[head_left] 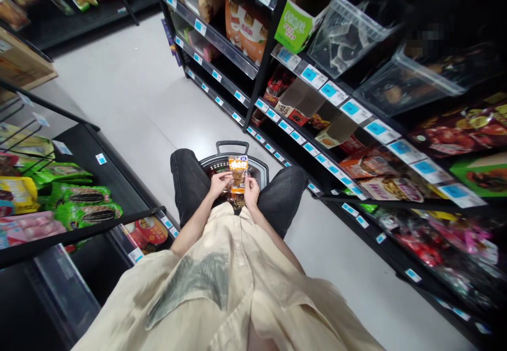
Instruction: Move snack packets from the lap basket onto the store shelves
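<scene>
Between my knees, an orange and clear snack packet (238, 175) is held upright with both hands. My left hand (220, 184) pinches its left edge, and my right hand (251, 191) has its fingers closed on the right edge. Beneath and behind the packet is a dark shopping basket (263, 167) with a grey rim and a raised handle (232, 143). Some packaged goods show inside the basket, but my hands and the packet hide most of them.
On the right, tall black shelves (216, 55) carry snack packs, clear plastic bins (344, 34) and price tags. A lower shelf (130, 211) with green snack bags (85, 203) stands close on the left. Grey floor (114, 86) runs between them. A cardboard box (26, 63) is at far left.
</scene>
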`<act>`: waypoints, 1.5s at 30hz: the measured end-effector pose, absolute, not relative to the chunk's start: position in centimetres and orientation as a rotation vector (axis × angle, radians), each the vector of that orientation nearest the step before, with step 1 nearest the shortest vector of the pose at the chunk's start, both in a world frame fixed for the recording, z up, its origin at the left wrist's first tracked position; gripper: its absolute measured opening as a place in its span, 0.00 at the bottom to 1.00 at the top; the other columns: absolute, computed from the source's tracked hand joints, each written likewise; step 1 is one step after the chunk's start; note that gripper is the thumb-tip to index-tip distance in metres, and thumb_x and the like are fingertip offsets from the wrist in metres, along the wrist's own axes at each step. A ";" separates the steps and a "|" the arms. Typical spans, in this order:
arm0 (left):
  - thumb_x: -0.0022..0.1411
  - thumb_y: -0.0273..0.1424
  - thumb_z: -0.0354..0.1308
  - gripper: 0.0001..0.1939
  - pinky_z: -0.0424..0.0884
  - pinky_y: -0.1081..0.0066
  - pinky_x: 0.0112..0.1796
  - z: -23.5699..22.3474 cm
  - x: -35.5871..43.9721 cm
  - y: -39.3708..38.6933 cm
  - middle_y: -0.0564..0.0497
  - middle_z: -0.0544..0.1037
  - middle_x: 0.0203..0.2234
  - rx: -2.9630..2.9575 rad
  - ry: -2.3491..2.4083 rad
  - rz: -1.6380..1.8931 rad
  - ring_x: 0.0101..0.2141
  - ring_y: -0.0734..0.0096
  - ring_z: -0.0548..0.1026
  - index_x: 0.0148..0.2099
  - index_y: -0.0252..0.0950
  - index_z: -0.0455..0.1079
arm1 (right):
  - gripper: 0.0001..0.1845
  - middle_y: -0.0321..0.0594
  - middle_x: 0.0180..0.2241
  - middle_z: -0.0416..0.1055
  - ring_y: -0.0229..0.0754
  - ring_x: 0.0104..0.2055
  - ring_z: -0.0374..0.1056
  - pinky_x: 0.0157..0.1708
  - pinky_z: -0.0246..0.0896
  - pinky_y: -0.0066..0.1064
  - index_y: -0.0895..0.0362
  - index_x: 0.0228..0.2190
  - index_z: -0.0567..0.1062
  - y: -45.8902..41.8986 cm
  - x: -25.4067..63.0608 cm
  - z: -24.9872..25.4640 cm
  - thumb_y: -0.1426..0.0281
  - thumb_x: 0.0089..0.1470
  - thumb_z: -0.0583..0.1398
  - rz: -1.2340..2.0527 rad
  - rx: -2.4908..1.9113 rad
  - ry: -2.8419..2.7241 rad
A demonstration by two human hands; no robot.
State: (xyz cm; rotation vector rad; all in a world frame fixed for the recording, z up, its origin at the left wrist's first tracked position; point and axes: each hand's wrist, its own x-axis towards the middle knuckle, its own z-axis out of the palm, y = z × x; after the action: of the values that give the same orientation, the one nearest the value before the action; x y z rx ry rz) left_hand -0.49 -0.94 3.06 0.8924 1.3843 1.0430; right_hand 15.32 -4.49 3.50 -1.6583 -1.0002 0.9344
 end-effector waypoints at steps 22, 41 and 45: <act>0.40 0.35 0.74 0.18 0.67 0.75 0.26 4.9 -0.6 -0.9 0.53 0.77 0.21 0.726 1.252 0.945 0.22 0.75 0.72 0.34 0.32 0.77 | 0.20 0.39 0.30 0.76 0.43 0.33 0.71 0.38 0.66 0.31 0.55 0.32 0.73 -5.0 15.4 4.0 0.51 0.61 0.55 0.935 -1.619 -1.057; 0.43 0.40 0.74 0.19 0.74 0.65 0.41 4.5 -0.3 -0.8 0.43 0.84 0.35 0.760 1.341 1.079 0.34 0.65 0.78 0.36 0.32 0.82 | 0.22 0.40 0.30 0.76 0.43 0.34 0.71 0.41 0.67 0.34 0.57 0.31 0.75 -4.2 15.5 1.8 0.49 0.56 0.58 1.000 -1.604 -0.918; 0.43 0.39 0.74 0.19 0.75 0.63 0.41 4.2 -0.4 -0.8 0.42 0.84 0.35 0.760 1.363 1.079 0.34 0.64 0.79 0.36 0.31 0.82 | 0.23 0.41 0.32 0.77 0.44 0.36 0.72 0.41 0.68 0.35 0.57 0.31 0.77 -4.2 15.5 1.8 0.49 0.55 0.60 1.033 -1.572 -0.885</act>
State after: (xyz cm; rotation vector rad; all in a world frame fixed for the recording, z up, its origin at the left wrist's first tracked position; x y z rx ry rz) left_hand -0.41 -0.85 4.20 0.7602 1.3629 1.0786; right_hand 15.45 -4.15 1.81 -1.5716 -0.8848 1.0328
